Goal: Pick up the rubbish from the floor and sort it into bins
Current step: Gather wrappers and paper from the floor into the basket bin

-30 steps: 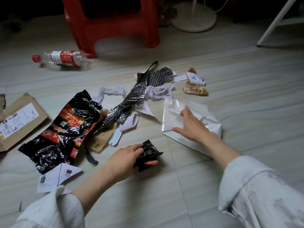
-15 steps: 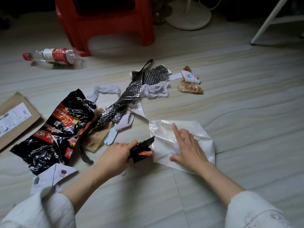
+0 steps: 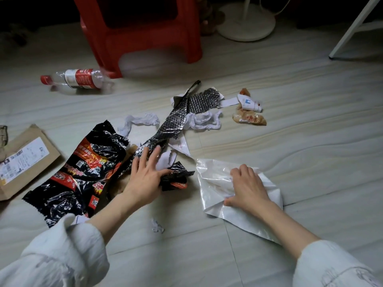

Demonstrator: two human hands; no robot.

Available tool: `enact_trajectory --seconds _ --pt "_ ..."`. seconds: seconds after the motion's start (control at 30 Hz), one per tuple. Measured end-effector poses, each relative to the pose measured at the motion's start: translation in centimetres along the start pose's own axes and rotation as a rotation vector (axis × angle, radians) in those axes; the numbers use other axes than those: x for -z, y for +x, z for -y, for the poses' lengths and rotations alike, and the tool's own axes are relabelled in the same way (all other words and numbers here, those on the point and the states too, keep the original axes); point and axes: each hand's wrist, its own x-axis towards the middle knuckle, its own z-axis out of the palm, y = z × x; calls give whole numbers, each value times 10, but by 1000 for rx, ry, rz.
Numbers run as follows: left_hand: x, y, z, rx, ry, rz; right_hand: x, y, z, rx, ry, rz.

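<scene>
While my left hand (image 3: 145,179) spreads its straight fingers (image 3: 154,157) over the silver foil strip (image 3: 165,129), its thumb lies against the small crumpled black wrapper (image 3: 176,179), which sits on the floor (image 3: 290,141) just beside my palm. My right hand (image 3: 247,186) curls its fingers (image 3: 241,172) into the white plastic bag (image 3: 244,216), bunching the film under the knuckles while the thumb presses its lower fold. Both bag and small wrapper lie on the pale tiles between my forearms, close together but not touching. Left of my left hand spreads the large black-and-red snack packet (image 3: 80,177), partly over a scrap of brown paper (image 3: 122,183). Beyond the foil lie twisted white tissues (image 3: 141,121), torn paper slips (image 3: 179,145) and a clear food wrapper (image 3: 248,119) with a white label (image 3: 249,103). A plastic bottle (image 3: 76,80) with a red cap lies on its side near the red stool (image 3: 145,27). A cardboard parcel (image 3: 24,160) rests at far left, and a tiny paper shred (image 3: 157,225) lies between my arms.
</scene>
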Motion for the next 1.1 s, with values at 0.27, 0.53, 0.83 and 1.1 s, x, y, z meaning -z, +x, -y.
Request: enact_trajectory --seconds 0.27,0.53,0.83,1.1 --pt "15 51 4 155 -94 254 6 15 3 -53 48 65" --pt "-24 18 -11 -103 126 -135 -2 12 9 -88 128 -54" --pt "-17 -41 -27 -100 -37 -8 -1 -41 15 -191 206 -53" --pt "16 -104 -44 -266 -85 -69 25 -118 30 -245 347 -203"
